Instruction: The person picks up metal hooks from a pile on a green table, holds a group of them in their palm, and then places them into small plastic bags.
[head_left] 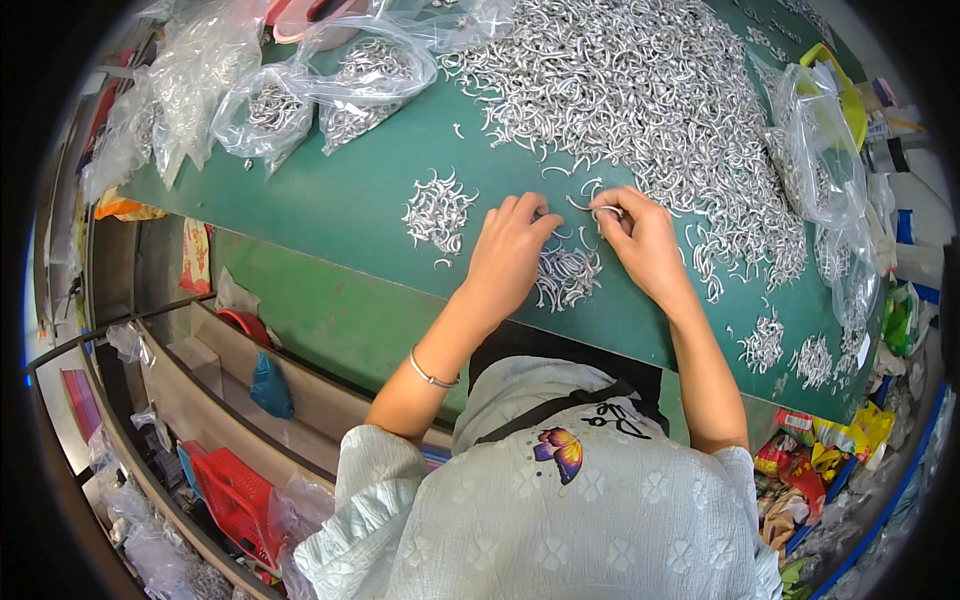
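The right hand (645,243) pinches a curved metal piece (605,208) between thumb and fingers; I cannot tell whether the curled left hand (508,248) holds any.

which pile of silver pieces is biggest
The broad heap beyond the right hand, on the far part of the green table; it is far larger than any other loose pile.
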